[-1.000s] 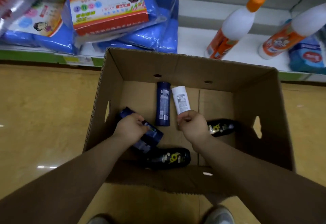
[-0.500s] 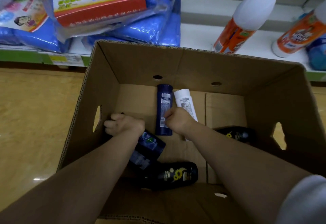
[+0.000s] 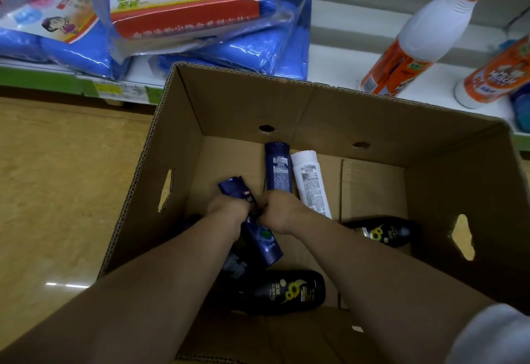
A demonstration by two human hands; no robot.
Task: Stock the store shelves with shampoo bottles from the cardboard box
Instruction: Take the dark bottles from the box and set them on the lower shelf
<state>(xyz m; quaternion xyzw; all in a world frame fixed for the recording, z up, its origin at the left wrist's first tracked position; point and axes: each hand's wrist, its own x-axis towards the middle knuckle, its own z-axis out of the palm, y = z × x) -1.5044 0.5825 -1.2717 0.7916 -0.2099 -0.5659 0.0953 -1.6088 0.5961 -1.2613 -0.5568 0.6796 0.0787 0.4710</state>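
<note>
An open cardboard box (image 3: 246, 105) stands on the floor below me. Both my hands reach into it. My left hand (image 3: 229, 210) grips a purple-blue shampoo bottle (image 3: 265, 241) that lies tilted on the box bottom. My right hand (image 3: 284, 213) is curled over the lower end of a dark blue bottle (image 3: 277, 167), its fingers meeting my left hand. A white bottle (image 3: 309, 181) lies right beside the dark blue one. Two black bottles with sunflower labels lie flat, one at the right (image 3: 384, 231), one near me (image 3: 286, 292). Another dark bottle (image 3: 235, 266) is partly hidden under my left arm.
Just past the box runs a low white shelf (image 3: 338, 59) with a green price strip. Blue plastic-wrapped packs (image 3: 243, 51) are piled on its left part. Two white-and-orange bottles (image 3: 415, 39) (image 3: 493, 76) stand at its right. Tan floor (image 3: 57, 191) lies left of the box.
My view has dropped closer to the box. My right hand left the white bottle and went to the dark blue one. My left hand slid along the purple-blue bottle, towards my right.
</note>
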